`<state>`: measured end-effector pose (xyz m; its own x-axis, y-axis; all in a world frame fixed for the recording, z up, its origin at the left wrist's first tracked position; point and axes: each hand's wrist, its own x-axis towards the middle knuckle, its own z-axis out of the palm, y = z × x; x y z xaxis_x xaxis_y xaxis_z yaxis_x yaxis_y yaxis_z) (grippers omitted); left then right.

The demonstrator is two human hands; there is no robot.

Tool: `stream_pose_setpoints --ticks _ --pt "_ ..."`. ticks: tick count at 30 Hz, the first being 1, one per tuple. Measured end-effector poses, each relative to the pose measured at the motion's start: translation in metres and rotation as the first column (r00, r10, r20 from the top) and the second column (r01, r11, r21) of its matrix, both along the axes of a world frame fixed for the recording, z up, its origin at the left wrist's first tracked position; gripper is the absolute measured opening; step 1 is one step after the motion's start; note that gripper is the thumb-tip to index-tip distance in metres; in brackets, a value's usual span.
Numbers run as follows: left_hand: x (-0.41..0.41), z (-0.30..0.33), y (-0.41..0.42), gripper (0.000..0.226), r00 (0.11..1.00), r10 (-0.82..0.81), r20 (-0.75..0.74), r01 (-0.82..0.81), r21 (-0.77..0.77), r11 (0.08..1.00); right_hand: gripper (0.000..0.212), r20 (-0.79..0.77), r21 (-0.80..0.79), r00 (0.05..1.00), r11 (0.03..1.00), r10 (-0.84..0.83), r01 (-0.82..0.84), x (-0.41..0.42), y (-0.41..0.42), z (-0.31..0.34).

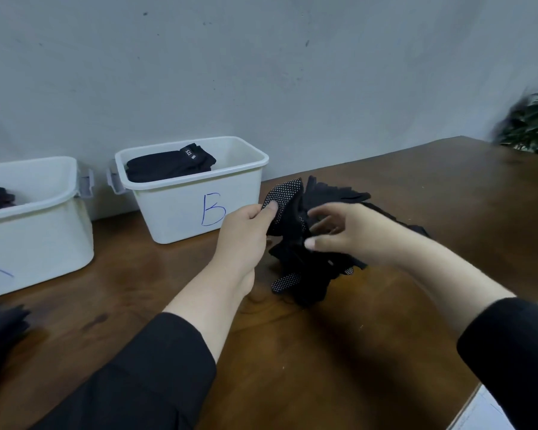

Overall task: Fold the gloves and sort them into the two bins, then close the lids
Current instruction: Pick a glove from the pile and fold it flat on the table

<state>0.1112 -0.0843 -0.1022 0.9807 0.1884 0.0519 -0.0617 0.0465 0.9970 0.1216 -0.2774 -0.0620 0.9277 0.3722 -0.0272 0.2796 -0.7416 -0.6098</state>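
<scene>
Both hands: left hand (249, 225) pinches black dotted gloves (305, 243); right hand (348, 234) half-curled, touching them.

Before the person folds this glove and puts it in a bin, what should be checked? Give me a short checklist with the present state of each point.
1. Left hand grips the dotted glove: ok.
2. Right hand has hold of a glove: cannot tell; its fingers are among the black pile.
3. Glove separated from the pile: not ok, still bunched together.
4. Bin B open, with room: ok.
5. Other bin open: ok.
6. Lids at hand: cannot tell, none in view.
</scene>
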Motion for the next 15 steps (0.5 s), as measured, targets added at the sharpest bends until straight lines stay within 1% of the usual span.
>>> stream_pose_setpoints --ticks 2,3,5,6,7,8,10,11,12,14,15 --pt "-0.001 0.002 0.003 0.05 1.0 0.014 0.009 -0.014 0.006 1.0 0.065 -0.043 0.009 0.999 1.0 0.022 -0.021 -0.006 0.004 -0.009" --pt "-0.001 0.003 0.005 0.054 1.0 0.018 0.004 -0.018 0.011 1.0 0.067 -0.059 0.017 0.998 0.999 0.032 -0.031 -0.01 0.008 -0.012" --pt "-0.001 0.001 0.009 0.062 0.999 0.034 -0.005 -0.034 0.022 0.999 0.072 -0.036 0.004 0.999 1.0 0.02 -0.02 -0.014 0.018 -0.017" --pt "-0.001 0.001 0.01 0.066 0.999 0.038 -0.007 -0.037 0.02 0.999 0.071 0.002 -0.015 1.0 1.0 -0.002 0.002 -0.015 0.024 -0.02" --pt "-0.001 0.001 0.012 0.067 0.999 0.039 -0.013 -0.039 0.013 0.999 0.066 0.054 -0.043 0.998 0.999 -0.031 0.033 -0.016 0.029 -0.022" --pt "-0.002 0.002 0.012 0.063 0.999 0.042 -0.011 -0.042 0.005 0.999 0.057 0.112 -0.073 0.992 0.995 -0.061 0.07 -0.017 0.034 -0.023" --pt "-0.003 0.004 0.016 0.047 0.997 0.077 -0.013 -0.077 -0.019 0.997 0.035 0.214 -0.106 0.972 0.987 -0.097 0.122 -0.015 0.038 -0.026" --pt "-0.003 0.005 0.02 0.044 0.995 0.103 -0.014 -0.103 -0.032 0.994 0.026 0.244 -0.104 0.964 0.985 -0.109 0.138 -0.012 0.037 -0.027" --pt "-0.004 0.006 0.026 0.048 0.992 0.125 -0.006 -0.125 -0.047 0.991 0.02 0.258 -0.093 0.958 0.984 -0.122 0.151 -0.009 0.035 -0.026" --pt "-0.004 0.01 0.042 0.059 0.988 0.154 -0.001 -0.153 -0.07 0.986 0.021 0.268 -0.07 0.953 0.983 -0.143 0.167 -0.004 0.028 -0.018" --pt "-0.005 0.012 0.049 0.057 0.989 0.151 -0.012 -0.151 -0.067 0.986 0.027 0.276 -0.049 0.948 0.983 -0.157 0.177 -0.001 0.024 -0.013"
